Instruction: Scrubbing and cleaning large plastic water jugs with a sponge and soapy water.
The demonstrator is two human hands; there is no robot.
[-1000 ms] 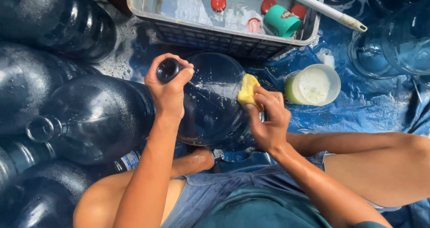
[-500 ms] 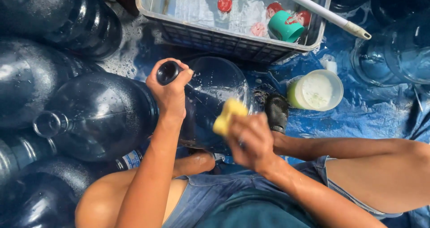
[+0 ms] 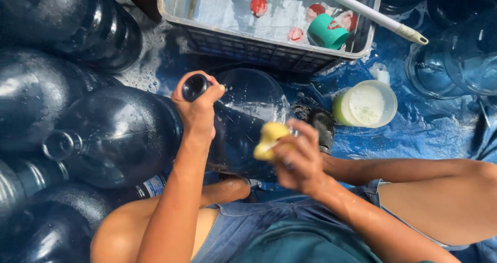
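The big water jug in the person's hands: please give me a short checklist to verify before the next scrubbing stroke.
1. Left hand grips the jug neck: ok.
2. Right hand holds the yellow sponge: ok.
3. Sponge touching the water jug: cannot tell; it seems at the wall.
4. Jug mouth uncapped: ok.
5. Soapy bowl within reach, upright: ok.
6. Enough soap on sponge: cannot tell.
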